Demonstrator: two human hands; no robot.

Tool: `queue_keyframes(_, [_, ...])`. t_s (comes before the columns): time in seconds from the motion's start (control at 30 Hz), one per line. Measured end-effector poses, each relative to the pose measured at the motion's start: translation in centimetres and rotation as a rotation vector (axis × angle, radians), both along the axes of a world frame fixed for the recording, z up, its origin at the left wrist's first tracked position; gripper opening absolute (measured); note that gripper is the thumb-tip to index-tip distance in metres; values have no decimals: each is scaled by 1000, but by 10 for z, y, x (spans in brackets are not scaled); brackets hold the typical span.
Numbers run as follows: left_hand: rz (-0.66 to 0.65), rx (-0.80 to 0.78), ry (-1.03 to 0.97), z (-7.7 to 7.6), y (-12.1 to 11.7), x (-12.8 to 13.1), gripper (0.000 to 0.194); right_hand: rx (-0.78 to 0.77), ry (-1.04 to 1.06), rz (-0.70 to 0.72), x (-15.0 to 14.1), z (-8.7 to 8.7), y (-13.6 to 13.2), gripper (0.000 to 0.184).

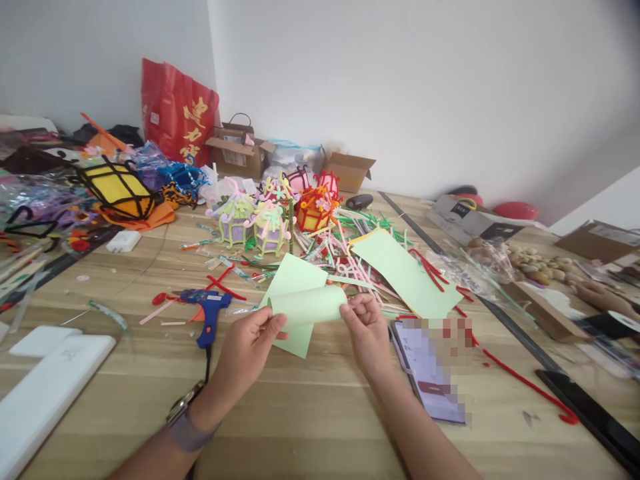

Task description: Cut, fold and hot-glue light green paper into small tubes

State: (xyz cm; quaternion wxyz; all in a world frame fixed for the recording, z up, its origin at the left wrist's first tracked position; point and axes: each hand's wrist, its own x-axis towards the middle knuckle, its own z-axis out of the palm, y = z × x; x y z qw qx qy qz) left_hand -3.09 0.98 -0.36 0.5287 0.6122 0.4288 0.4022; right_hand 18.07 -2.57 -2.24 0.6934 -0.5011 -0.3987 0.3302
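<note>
A pale green sheet of paper [310, 305], curled into a loose roll, is held up between my two hands. My left hand [257, 347] pinches its left end between thumb and fingers. At the right end, my right hand [367, 333] grips the edge with thumb and curled fingers. Beneath the roll a flat pale green sheet [295, 273] lies on the table. More green paper [407, 273] rests at the right, with red pipe cleaners [430, 270] across it. Just left of my left hand lies a blue glue gun [210, 310].
Several small pipe-cleaner lanterns [273, 227] stand at the back among loose pipe cleaners [333, 253]. A phone [425, 373] lies by my right forearm, a long white device [55, 393] at far left. Another person's hand [603, 297] shows at the right edge.
</note>
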Motion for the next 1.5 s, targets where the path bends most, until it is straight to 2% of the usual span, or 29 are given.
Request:
queue_keyframes(0.13, [-15,-34,-55,-2,2,1,39,23,10,-29,-4,4,-3,32])
queue_keyframes(0.2, [10,31,-38,-3,1,0,38,36,1,-33,-5,4,-4,31])
queue_keyframes(0.23, [34,122,8,-3,0,-1,37,44,0,-29,-5,4,-4,31])
queue_keyframes(0.3, [66,444,128,-2,-2,-3,34,62,14,-11,-3,4,-2,32])
queue_keyframes(0.37, [28,845,216,0,-6,-6,30,66,45,20,-1,4,1,35])
queue_keyframes(0.43, [-42,1147,239,3,-9,-6,28,59,77,52,2,3,4,38])
queue_keyframes(0.47, [-68,1234,245,4,-10,-6,29,55,91,63,4,3,5,39])
queue_keyframes(0.53, [-84,1313,264,6,-12,-4,29,59,117,76,5,1,7,40])
queue_keyframes(0.6, [-82,1305,269,5,-14,-2,29,65,128,84,6,0,8,40])
queue_keyframes(0.67, [-62,1203,261,3,-13,-1,28,61,119,93,8,-3,10,37])
queue_keyframes(0.77, [74,851,213,5,-8,-6,28,42,21,72,10,-7,11,32])
queue_keyframes(0.87, [355,445,19,16,6,-18,26,-35,-380,36,4,-15,9,32])
queue_keyframes(0.93, [511,319,-252,27,17,-28,28,-97,-769,92,-7,-19,4,35])
queue_keyframes(1.0, [591,318,-480,37,27,-38,32,-156,-1106,219,-21,-22,-1,41])
queue_keyframes(1.1, [633,361,-608,46,37,-50,33,-265,-1411,334,-35,-22,0,41])
queue_keyframes(1.17, [652,374,-615,47,40,-57,34,-324,-1518,268,-35,-19,8,35])
queue_keyframes(1.3, [694,388,-600,43,48,-71,34,-395,-1619,-43,-30,-7,24,31])
queue_keyframes(1.37, [726,404,-591,39,54,-78,34,-342,-1605,-67,-41,0,24,32])
queue_keyframes(1.43, [759,414,-587,35,60,-83,33,-294,-1526,74,-63,7,18,33])
queue_keyframes(1.5, [780,414,-591,30,64,-87,32,-325,-1392,325,-95,12,13,27])
